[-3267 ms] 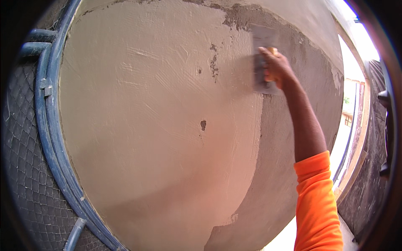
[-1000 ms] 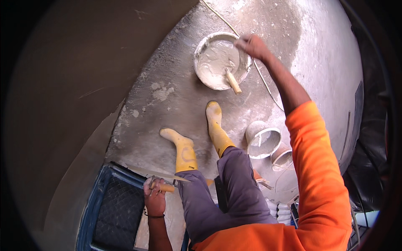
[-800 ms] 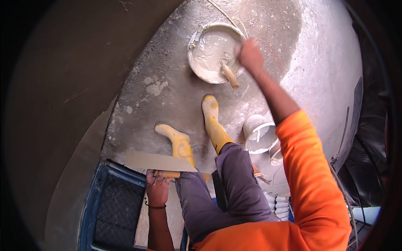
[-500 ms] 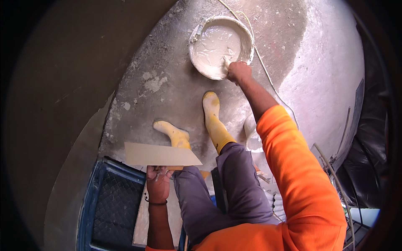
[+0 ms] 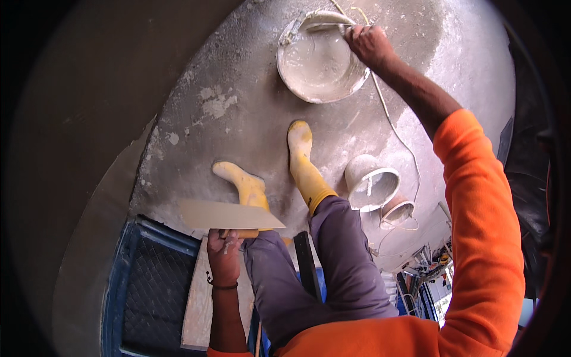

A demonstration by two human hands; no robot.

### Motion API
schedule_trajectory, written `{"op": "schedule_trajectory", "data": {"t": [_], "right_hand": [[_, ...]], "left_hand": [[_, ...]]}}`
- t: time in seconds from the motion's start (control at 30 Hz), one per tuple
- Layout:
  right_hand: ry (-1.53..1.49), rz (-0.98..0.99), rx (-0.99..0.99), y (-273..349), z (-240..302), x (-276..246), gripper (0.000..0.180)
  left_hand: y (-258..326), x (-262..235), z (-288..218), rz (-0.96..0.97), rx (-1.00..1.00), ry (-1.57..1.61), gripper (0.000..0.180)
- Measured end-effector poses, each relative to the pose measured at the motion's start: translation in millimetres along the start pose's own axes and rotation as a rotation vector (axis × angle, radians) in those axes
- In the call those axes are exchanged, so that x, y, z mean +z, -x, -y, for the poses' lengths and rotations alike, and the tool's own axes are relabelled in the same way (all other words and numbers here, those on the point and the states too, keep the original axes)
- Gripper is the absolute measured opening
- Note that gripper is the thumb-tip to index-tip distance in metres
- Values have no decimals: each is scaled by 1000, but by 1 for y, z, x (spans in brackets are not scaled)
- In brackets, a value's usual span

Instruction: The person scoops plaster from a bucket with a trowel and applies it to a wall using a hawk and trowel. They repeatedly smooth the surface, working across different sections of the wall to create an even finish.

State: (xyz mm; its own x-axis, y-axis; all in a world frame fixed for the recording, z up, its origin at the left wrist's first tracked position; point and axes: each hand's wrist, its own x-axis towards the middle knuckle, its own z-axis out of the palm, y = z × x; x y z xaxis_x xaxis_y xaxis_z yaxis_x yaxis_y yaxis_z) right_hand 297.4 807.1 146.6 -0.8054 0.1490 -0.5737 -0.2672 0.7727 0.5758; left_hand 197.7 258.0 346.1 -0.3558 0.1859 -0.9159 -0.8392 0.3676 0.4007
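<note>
My right hand reaches down to the far rim of a round bucket of pale wet plaster and is closed on a trowel whose plaster-coated blade lies along the rim. My left hand grips the handle of a wide flat beige blade, held level just above my knees. My two yellow boots stand on the plaster-spattered grey floor between the blade and the bucket. I wear an orange sleeve and grey trousers.
Two smaller empty pails lie tipped beside my right boot. A thin white cord runs across the floor past the bucket. A blue metal frame with mesh and a wooden plank are under me. A dark wall fills the left.
The view dropped from the plastered wall to the floor. My right hand went down into the bucket, took hold of the tool there and moved to the far rim. The left hand's blade came up level.
</note>
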Motion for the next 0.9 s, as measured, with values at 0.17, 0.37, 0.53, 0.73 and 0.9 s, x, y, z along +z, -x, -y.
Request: {"op": "schedule_trajectory", "data": {"t": [0.17, 0.37, 0.53, 0.73, 0.9], "right_hand": [[-794, 279, 368, 6, 44, 7, 22], [-1076, 510, 392, 23, 73, -44, 26], [-1146, 525, 336, 77, 33, -62, 26], [-1226, 448, 729, 81, 52, -36, 40], [-1381, 451, 741, 15, 123, -16, 54]], "left_hand": [[0, -8, 11, 82, 18, 32, 38], [-7, -14, 14, 78, 67, 110, 34], [-14, -13, 11, 152, 100, 130, 37], [-52, 0, -1, 104, 108, -44, 40], [-121, -9, -2, 142, 160, 114, 38]]}}
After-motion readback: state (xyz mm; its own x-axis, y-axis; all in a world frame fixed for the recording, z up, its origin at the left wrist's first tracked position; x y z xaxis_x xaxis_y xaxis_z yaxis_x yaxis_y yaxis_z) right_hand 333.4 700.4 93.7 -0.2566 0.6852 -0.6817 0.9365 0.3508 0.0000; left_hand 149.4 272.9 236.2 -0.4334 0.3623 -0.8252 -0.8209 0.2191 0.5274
